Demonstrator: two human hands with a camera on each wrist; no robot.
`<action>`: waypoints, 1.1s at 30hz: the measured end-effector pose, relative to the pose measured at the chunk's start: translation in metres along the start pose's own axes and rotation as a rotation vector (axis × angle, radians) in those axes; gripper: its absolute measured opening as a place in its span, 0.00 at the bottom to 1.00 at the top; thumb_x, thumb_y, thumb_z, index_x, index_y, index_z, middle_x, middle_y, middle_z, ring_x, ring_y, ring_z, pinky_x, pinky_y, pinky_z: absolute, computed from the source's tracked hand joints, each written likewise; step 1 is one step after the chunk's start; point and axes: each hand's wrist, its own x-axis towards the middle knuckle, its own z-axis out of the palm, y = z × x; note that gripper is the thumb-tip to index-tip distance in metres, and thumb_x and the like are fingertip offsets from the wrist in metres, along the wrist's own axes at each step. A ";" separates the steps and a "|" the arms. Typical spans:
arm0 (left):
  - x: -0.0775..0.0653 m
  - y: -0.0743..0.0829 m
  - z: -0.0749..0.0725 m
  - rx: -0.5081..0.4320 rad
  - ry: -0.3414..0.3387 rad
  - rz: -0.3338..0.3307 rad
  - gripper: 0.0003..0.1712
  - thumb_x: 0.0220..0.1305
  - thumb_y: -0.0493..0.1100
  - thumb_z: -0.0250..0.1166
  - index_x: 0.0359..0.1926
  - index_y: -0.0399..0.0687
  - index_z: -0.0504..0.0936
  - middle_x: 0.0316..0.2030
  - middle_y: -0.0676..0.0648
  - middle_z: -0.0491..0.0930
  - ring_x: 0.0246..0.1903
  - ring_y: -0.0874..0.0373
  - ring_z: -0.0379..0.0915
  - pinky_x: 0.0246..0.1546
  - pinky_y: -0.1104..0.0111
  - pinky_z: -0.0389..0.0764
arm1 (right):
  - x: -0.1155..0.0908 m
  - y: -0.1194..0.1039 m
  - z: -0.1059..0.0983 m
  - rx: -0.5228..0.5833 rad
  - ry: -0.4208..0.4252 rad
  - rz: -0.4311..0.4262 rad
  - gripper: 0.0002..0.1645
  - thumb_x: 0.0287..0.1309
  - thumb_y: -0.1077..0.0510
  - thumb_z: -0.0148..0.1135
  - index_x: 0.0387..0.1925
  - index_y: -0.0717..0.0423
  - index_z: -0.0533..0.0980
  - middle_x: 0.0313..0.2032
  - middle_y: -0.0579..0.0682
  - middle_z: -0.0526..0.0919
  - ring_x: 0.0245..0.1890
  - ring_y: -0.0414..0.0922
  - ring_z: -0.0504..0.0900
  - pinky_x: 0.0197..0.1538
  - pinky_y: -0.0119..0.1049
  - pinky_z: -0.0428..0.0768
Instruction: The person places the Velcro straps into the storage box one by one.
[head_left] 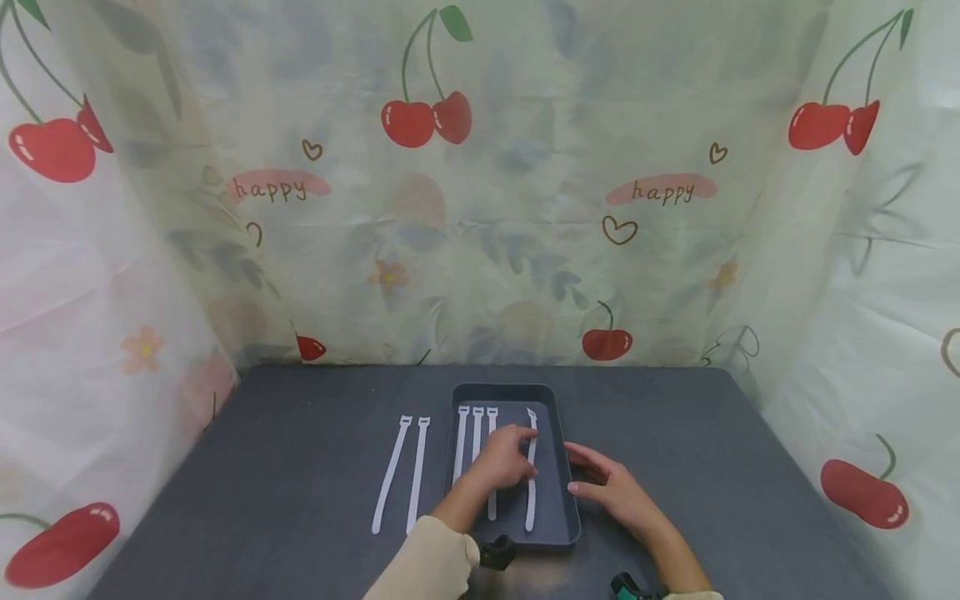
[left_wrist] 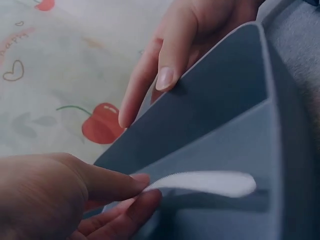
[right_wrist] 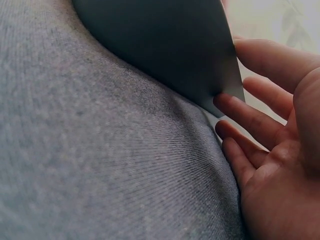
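My left hand [head_left: 504, 460] reaches over the dark grey tray [head_left: 567, 525] and pinches a white cable tie [head_left: 531, 508] between thumb and fingers, near the tray's right side. In the left wrist view, the rounded tail of this cable tie [left_wrist: 220, 184] sticks out past the fingertips, over the tray floor. My right hand [head_left: 617, 493] is at the tray's right wall, its fingers loosely extended and the thumb at the rim. Three more white cable ties [head_left: 477, 425] lie side by side in the tray's left part, partly hidden by my left hand and forearm.
Two white cable ties [head_left: 388, 479] lie on the dark grey table [head_left: 300, 467] left of the tray, their slotted heads toward the back. A patterned curtain [head_left: 510, 250] with cherries encloses the table at the back and both sides.
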 end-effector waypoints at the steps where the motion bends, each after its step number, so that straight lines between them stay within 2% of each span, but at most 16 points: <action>1: 0.002 0.000 -0.001 0.025 0.000 -0.006 0.34 0.43 0.31 0.76 0.56 0.37 0.80 0.47 0.40 0.81 0.39 0.53 0.75 0.35 0.69 0.76 | 0.000 0.000 0.000 -0.004 0.000 -0.001 0.39 0.59 0.55 0.68 0.69 0.56 0.65 0.63 0.59 0.72 0.64 0.57 0.68 0.64 0.56 0.64; 7: 0.010 -0.001 -0.002 0.073 -0.031 -0.022 0.34 0.41 0.31 0.78 0.55 0.37 0.81 0.47 0.41 0.82 0.38 0.54 0.76 0.37 0.69 0.77 | 0.000 0.001 -0.001 -0.025 -0.013 -0.014 0.39 0.60 0.55 0.67 0.70 0.58 0.64 0.63 0.60 0.72 0.64 0.57 0.69 0.63 0.50 0.68; 15: 0.017 -0.005 0.000 0.153 -0.047 -0.017 0.34 0.40 0.35 0.79 0.54 0.39 0.82 0.43 0.43 0.83 0.40 0.57 0.77 0.44 0.68 0.77 | -0.002 0.001 -0.001 0.016 -0.044 -0.042 0.38 0.61 0.57 0.66 0.70 0.60 0.63 0.63 0.63 0.70 0.64 0.58 0.67 0.61 0.44 0.71; 17: 0.018 -0.005 -0.001 0.154 -0.052 -0.021 0.33 0.41 0.35 0.79 0.54 0.38 0.82 0.42 0.44 0.83 0.38 0.58 0.77 0.42 0.69 0.78 | -0.001 0.001 -0.001 0.016 -0.041 -0.041 0.38 0.61 0.58 0.66 0.70 0.60 0.63 0.63 0.63 0.70 0.64 0.58 0.67 0.60 0.42 0.72; 20: 0.018 -0.005 -0.004 0.125 -0.069 -0.041 0.33 0.42 0.34 0.79 0.54 0.38 0.81 0.40 0.43 0.82 0.29 0.59 0.79 0.33 0.71 0.79 | -0.001 0.001 -0.001 0.005 -0.035 -0.038 0.38 0.60 0.57 0.66 0.70 0.59 0.64 0.63 0.62 0.71 0.64 0.57 0.68 0.60 0.42 0.71; 23: 0.018 -0.004 -0.009 0.168 -0.075 -0.031 0.33 0.42 0.36 0.79 0.54 0.39 0.81 0.38 0.45 0.82 0.27 0.60 0.77 0.30 0.70 0.79 | -0.001 0.001 0.000 0.004 -0.029 -0.042 0.38 0.60 0.57 0.67 0.69 0.59 0.64 0.63 0.62 0.71 0.64 0.58 0.68 0.61 0.47 0.70; 28: 0.016 -0.003 -0.013 0.320 -0.085 -0.030 0.33 0.39 0.42 0.82 0.52 0.48 0.84 0.43 0.49 0.83 0.36 0.59 0.75 0.42 0.65 0.78 | -0.002 -0.001 -0.001 0.019 -0.025 -0.058 0.38 0.60 0.60 0.67 0.69 0.61 0.64 0.63 0.64 0.70 0.64 0.59 0.67 0.61 0.46 0.71; 33: 0.015 -0.002 -0.011 0.354 -0.079 -0.061 0.33 0.38 0.46 0.82 0.51 0.52 0.85 0.48 0.50 0.82 0.43 0.55 0.77 0.47 0.61 0.77 | -0.002 -0.002 0.000 0.025 -0.019 -0.054 0.38 0.59 0.59 0.67 0.69 0.60 0.64 0.63 0.63 0.70 0.64 0.59 0.67 0.62 0.51 0.68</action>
